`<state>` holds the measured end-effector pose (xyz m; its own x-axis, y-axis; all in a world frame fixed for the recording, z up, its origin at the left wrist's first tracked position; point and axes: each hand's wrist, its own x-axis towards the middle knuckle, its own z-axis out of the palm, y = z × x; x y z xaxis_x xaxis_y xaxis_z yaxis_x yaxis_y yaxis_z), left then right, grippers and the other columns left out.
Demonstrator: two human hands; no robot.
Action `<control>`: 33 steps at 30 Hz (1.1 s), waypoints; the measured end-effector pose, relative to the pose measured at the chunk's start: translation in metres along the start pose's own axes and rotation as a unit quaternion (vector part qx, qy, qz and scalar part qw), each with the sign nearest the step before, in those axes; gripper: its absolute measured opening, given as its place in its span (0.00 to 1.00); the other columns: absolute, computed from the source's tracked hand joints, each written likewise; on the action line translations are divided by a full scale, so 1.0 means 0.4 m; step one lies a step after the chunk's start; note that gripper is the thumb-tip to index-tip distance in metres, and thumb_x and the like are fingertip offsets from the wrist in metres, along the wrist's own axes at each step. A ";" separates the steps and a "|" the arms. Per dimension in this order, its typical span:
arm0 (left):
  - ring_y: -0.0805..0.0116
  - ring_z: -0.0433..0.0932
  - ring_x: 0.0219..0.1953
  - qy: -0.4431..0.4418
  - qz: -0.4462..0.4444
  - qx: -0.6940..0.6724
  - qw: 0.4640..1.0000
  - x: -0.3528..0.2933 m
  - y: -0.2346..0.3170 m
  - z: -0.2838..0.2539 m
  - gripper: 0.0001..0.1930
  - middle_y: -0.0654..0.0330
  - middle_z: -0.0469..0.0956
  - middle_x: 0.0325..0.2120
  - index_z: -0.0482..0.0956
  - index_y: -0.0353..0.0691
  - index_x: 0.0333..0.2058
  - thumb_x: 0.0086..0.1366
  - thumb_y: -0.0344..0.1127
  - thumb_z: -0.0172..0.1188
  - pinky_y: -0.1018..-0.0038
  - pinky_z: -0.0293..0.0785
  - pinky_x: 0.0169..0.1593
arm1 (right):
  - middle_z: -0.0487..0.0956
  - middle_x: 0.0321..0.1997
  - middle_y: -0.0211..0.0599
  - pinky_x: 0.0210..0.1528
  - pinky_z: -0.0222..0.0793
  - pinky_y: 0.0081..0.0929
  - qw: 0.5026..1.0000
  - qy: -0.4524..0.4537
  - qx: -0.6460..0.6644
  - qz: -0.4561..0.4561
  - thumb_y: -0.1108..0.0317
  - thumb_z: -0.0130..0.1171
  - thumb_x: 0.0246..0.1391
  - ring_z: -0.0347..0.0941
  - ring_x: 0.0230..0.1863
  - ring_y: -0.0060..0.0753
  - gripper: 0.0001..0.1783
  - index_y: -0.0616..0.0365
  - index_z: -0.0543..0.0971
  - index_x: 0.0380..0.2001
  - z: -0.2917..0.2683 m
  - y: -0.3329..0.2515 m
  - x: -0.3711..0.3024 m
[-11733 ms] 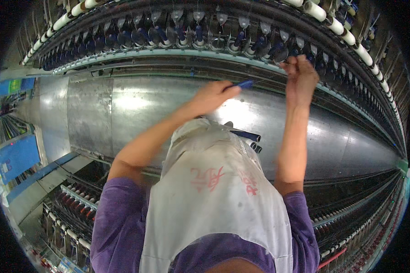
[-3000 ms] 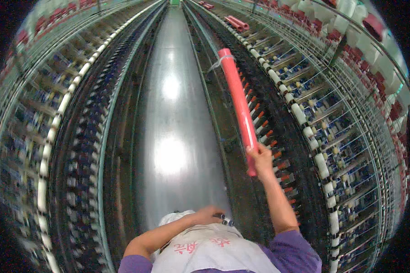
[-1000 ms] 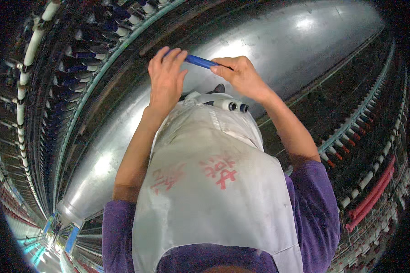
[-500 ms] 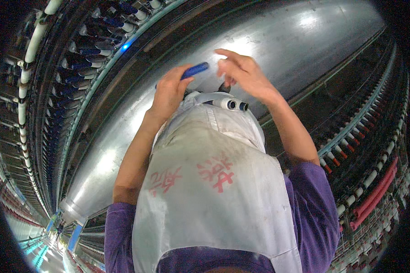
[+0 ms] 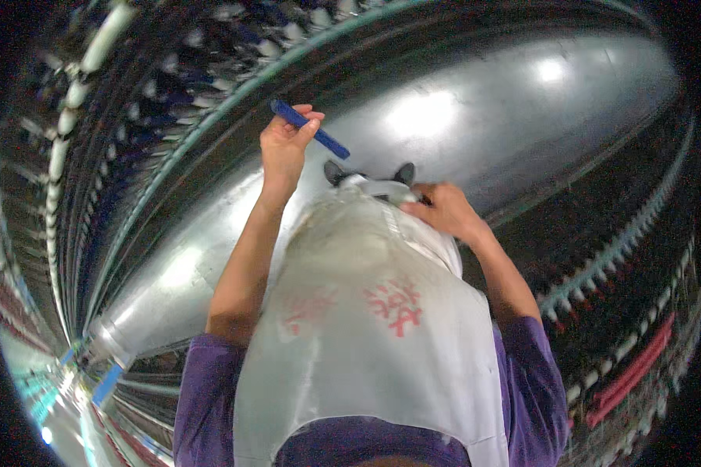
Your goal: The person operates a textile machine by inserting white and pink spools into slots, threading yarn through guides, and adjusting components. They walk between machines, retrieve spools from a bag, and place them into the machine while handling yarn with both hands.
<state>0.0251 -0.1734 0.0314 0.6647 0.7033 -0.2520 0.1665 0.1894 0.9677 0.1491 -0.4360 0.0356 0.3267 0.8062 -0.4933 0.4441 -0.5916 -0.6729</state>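
Note:
A slim blue tube (image 5: 333,145), like a spinning bobbin, is pinched in my raised left hand (image 5: 286,148). It slants down to the right over the shiny metal floor. My right hand (image 5: 449,212) is at the front right of my white apron (image 5: 343,327), its fingers curled over the pocket opening. A pale tube end (image 5: 402,199) and a dark round opening show beside those fingers. Motion blur and the hand itself hide what the fingers hold, if anything. Both dark shoe tips (image 5: 404,173) stick out past the apron front.
Spinning frames line both sides of the aisle, with rows of blue and white bobbins (image 5: 202,101) at left and a spindle rail (image 5: 600,268) at right. Red rods (image 5: 635,370) lie along the right frame. The metal floor (image 5: 483,117) runs diagonally between them.
My right hand has dropped from in front of me to the apron pocket, covering the tube ends that showed there. The blue tube has swung to point down right as my left hand rose slightly.

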 end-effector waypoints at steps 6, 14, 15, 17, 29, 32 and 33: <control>0.72 0.75 0.41 0.190 0.157 0.125 0.961 0.085 0.074 -0.230 0.06 0.59 0.78 0.37 0.75 0.34 0.38 0.66 0.31 0.54 0.75 0.67 0.50 | 0.77 0.29 0.57 0.35 0.70 0.43 0.994 0.072 -0.080 -0.028 0.51 0.56 0.54 0.76 0.32 0.56 0.25 0.68 0.78 0.36 0.021 -0.016 0.029; 0.75 0.73 0.40 0.297 0.345 0.125 0.881 0.288 0.118 -0.309 0.06 0.63 0.77 0.36 0.75 0.37 0.39 0.67 0.33 0.54 0.76 0.67 0.48 | 0.78 0.31 0.52 0.34 0.70 0.44 0.986 0.039 -0.149 -0.069 0.55 0.59 0.51 0.74 0.32 0.57 0.21 0.65 0.79 0.35 0.033 -0.029 0.041; 0.75 0.73 0.40 0.289 0.360 0.131 0.878 0.319 0.110 -0.317 0.07 0.63 0.78 0.36 0.75 0.38 0.39 0.66 0.33 0.54 0.76 0.67 0.48 | 0.78 0.31 0.51 0.34 0.70 0.44 0.983 0.050 -0.144 -0.103 0.55 0.59 0.51 0.74 0.32 0.57 0.20 0.64 0.79 0.34 0.035 -0.030 0.042; 0.70 0.74 0.30 0.294 0.287 0.134 0.902 0.364 0.094 -0.329 0.08 0.62 0.78 0.30 0.74 0.38 0.37 0.65 0.36 0.56 0.73 0.70 0.37 | 0.77 0.29 0.52 0.33 0.70 0.44 0.984 0.001 -0.175 -0.033 0.56 0.60 0.50 0.74 0.32 0.57 0.19 0.65 0.79 0.29 0.040 -0.030 0.041; 0.65 0.69 0.29 0.225 0.228 0.175 0.931 0.547 -0.073 -0.329 0.15 0.56 0.72 0.29 0.66 0.35 0.37 0.63 0.43 0.53 0.67 0.68 0.35 | 0.75 0.26 0.54 0.30 0.65 0.48 0.970 0.087 -0.227 -0.006 0.59 0.60 0.47 0.71 0.28 0.59 0.17 0.64 0.75 0.20 0.049 -0.046 0.020; 0.61 0.68 0.25 0.257 0.312 0.262 0.876 0.633 -0.218 -0.354 0.14 0.55 0.71 0.26 0.69 0.34 0.33 0.62 0.42 0.53 0.64 0.63 0.29 | 0.74 0.22 0.56 0.34 0.66 0.48 0.978 0.153 -0.113 0.086 0.53 0.58 0.48 0.72 0.28 0.58 0.22 0.66 0.74 0.20 0.028 -0.051 0.017; 0.59 0.68 0.24 0.277 0.360 0.295 0.841 0.655 -0.262 -0.363 0.14 0.55 0.71 0.25 0.71 0.34 0.33 0.62 0.41 0.54 0.63 0.62 0.27 | 0.75 0.23 0.56 0.35 0.67 0.47 0.977 0.121 -0.086 0.150 0.53 0.58 0.49 0.73 0.30 0.59 0.22 0.65 0.75 0.20 0.022 -0.047 0.015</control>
<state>0.0762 0.0905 -0.1375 0.3329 0.7332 0.5930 0.3074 -0.6789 0.6668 0.1355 -0.4200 0.0404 0.6428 0.5849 -0.4947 0.4249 -0.8096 -0.4050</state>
